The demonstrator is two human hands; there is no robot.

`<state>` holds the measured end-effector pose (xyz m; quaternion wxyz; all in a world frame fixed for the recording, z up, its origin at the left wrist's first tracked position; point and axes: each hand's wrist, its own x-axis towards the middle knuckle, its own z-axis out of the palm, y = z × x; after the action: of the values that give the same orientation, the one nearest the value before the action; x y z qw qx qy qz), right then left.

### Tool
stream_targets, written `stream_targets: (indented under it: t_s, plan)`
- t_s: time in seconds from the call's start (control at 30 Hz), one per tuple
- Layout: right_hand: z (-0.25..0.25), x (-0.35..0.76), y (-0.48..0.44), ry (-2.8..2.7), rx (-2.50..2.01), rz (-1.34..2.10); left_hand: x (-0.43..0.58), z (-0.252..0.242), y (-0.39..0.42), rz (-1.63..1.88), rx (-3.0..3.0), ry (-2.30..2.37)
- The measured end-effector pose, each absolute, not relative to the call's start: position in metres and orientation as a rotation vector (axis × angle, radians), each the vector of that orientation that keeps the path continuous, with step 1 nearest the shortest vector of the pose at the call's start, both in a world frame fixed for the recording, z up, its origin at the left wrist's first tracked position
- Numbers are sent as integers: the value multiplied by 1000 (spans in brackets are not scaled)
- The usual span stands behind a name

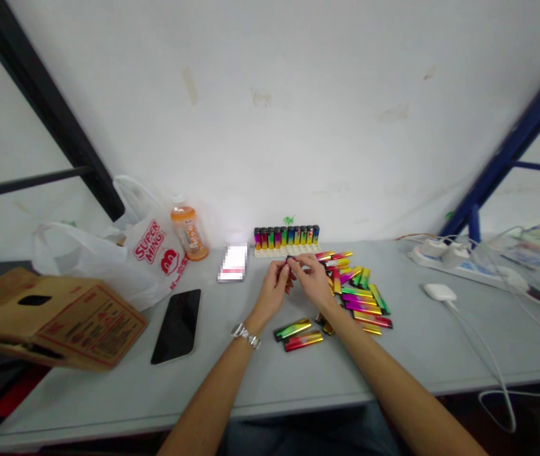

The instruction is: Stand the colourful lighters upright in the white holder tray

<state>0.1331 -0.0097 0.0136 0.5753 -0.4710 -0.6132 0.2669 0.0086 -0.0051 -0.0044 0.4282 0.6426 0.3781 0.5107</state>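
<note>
My left hand (274, 285) and my right hand (312, 278) meet over the middle of the table, fingers closed round one lighter (290, 258). Only its dark top end shows; the fingers hide the rest. Just behind them, a white rack (286, 251) holds a row of upright lighters (287, 237) in shiny rainbow colours. Beside and partly behind my right hand lies a loose pile of metallic lighters (362, 303). Nearer to me, a green-and-gold lighter (293, 329) and a red-and-gold lighter (304, 341) lie side by side between my forearms.
On the left are a cardboard box (94, 323), a white plastic bag (149, 253), an orange bottle (189, 233), a black phone (177, 326) and a blurred-out bright screen (234, 262). To the right lie a power strip (474, 269) and a white charger (440, 292) with its cable. A wall stands behind.
</note>
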Motion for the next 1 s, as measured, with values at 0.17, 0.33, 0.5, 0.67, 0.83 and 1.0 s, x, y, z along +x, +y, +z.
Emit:
stream_targets:
  t_s: [0.17, 0.33, 0.5, 0.67, 0.83, 1.0]
  plan:
    - [17, 129, -10, -1248, -942, 771, -4, -1, -3, 1228, 1777, 1091]
    - [14, 127, -13, -1092, -903, 1011, -21, 0, 5, 1278, 1715, 1217]
    - [7, 128, -16, -1092, -1057, 984, -20, -4, 2, 1188, 1775, 1194]
    - [2, 131, -16, -1113, -1121, 823, -16, -2, -2, 1129, 1808, 1171]
    - [-2, 131, -13, -1131, -1154, 758, -16, -5, -1, 1106, 1844, 1165]
    - [-8, 130, -11, -1187, -1146, 710, -17, -7, 0, 1093, 1870, 1159]
